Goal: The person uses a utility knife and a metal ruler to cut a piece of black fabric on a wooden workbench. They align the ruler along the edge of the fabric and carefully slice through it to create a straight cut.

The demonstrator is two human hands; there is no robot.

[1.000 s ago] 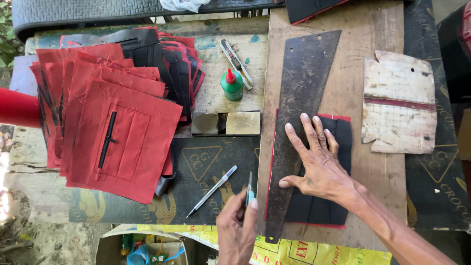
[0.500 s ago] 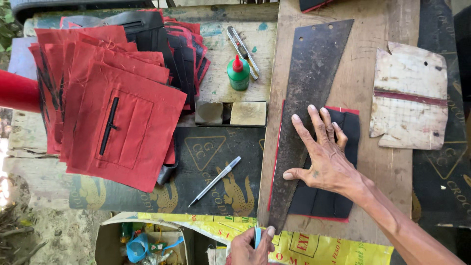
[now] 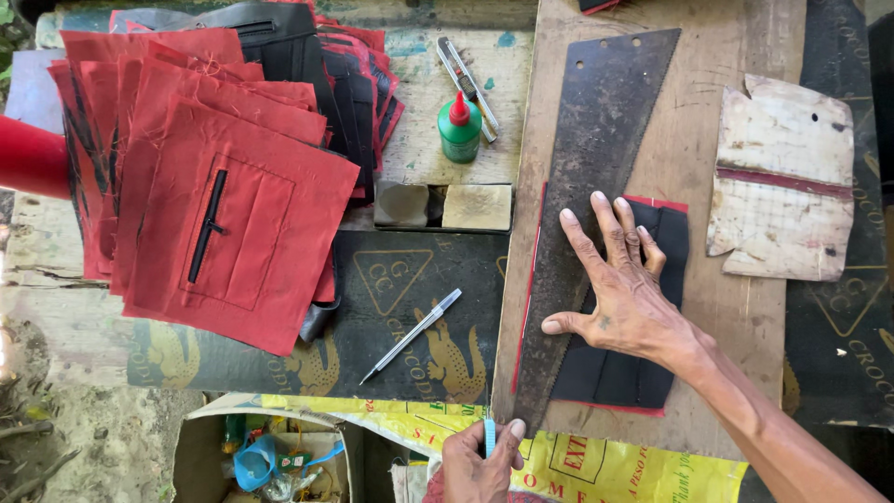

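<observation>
My right hand (image 3: 622, 293) lies flat with fingers spread, pressing a dark tapered saw blade (image 3: 596, 158) and a black fabric piece with red edges (image 3: 633, 373) onto a wooden board (image 3: 694, 140). At the board's near edge, by the blade's narrow tip, my left hand (image 3: 477, 463) is closed around a small blue-handled cutter (image 3: 489, 436). The cutter's blade is hidden.
A pile of red zip-pocket fabric squares (image 3: 237, 233) lies at the left, with black ones (image 3: 279, 42) behind it. A green glue bottle (image 3: 459, 129), a utility knife (image 3: 467, 86), a pen (image 3: 412, 335) and a worn cardboard template (image 3: 785, 182) lie around. An open box (image 3: 270, 456) sits below.
My left hand has drawn the cutter back along the blade's left edge to the board's near edge. My right hand still presses in place.
</observation>
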